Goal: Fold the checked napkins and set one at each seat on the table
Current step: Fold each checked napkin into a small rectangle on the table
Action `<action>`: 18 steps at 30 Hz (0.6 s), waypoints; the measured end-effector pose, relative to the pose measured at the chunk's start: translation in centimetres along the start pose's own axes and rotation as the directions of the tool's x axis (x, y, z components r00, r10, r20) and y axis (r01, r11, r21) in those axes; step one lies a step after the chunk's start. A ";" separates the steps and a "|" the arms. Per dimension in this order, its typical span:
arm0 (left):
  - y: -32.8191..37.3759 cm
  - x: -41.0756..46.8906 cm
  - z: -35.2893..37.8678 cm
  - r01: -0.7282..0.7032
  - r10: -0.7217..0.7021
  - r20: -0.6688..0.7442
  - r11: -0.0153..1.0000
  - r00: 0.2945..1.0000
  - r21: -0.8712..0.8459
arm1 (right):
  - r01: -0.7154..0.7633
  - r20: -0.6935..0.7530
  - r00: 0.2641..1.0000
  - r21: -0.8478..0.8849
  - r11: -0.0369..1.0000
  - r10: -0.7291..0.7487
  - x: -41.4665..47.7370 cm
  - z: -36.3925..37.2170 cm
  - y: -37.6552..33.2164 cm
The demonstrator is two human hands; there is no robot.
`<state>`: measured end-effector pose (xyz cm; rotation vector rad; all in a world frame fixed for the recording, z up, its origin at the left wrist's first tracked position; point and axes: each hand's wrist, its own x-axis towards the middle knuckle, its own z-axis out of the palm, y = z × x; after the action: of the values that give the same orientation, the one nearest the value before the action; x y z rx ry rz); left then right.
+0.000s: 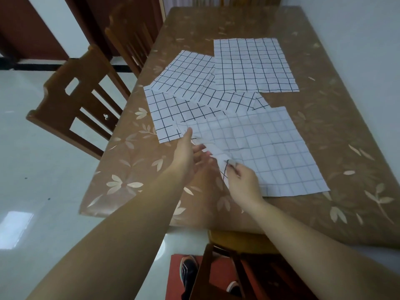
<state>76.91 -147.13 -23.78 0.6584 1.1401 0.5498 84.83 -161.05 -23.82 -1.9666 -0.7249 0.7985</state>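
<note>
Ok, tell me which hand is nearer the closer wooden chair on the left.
Left. The left hand is at the left edge of the near napkin, toward the chair; the right hand pinches that napkin further right, farther away.

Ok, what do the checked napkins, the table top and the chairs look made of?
Napkins: probably thin cloth; matte, creased, limp at the lifted corner. Table top: glossy sheet, plastic or glass, over a leaf print. Chairs: wood, likely varnished, given the brown sheen.
</note>
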 end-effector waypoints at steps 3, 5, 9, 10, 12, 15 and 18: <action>-1.2 0.3 0.3 0.007 -0.006 -0.051 1.000 0.999 0.017 | -0.176 -0.005 0.982 0.360 0.916 0.191 0.4 -2.0 -0.4; -1.8 0.1 0.6 0.019 -0.018 -0.071 1.000 0.997 0.013 | -0.283 0.041 0.947 0.571 0.770 0.318 0.6 -3.6 -0.4; -2.5 -0.3 1.8 -0.016 0.020 -0.033 0.989 0.999 0.146 | -0.308 -0.016 0.900 0.680 0.665 0.435 0.8 -6.3 0.5; -2.6 -0.5 2.2 -0.032 0.036 -0.017 0.980 0.999 0.197 | -0.288 -0.058 0.893 0.688 0.666 0.447 0.9 -6.9 0.8; -2.7 -0.4 2.9 -0.092 0.097 -0.003 0.947 0.995 0.308 | -0.232 -0.118 0.893 0.706 0.669 0.434 1.2 -8.1 1.3; -2.1 0.1 3.5 -0.216 0.209 0.065 0.872 0.976 0.440 | -0.205 -0.133 0.899 0.714 0.669 0.417 1.4 -10.0 1.6; -0.9 0.7 4.3 -0.300 0.244 0.175 0.800 0.954 0.520 | -0.239 -0.031 0.919 0.750 0.616 0.394 1.7 -12.6 2.0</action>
<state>81.28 -148.13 -23.71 1.3490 1.1164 0.4249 95.82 -166.98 -20.76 -1.3815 0.1129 0.9074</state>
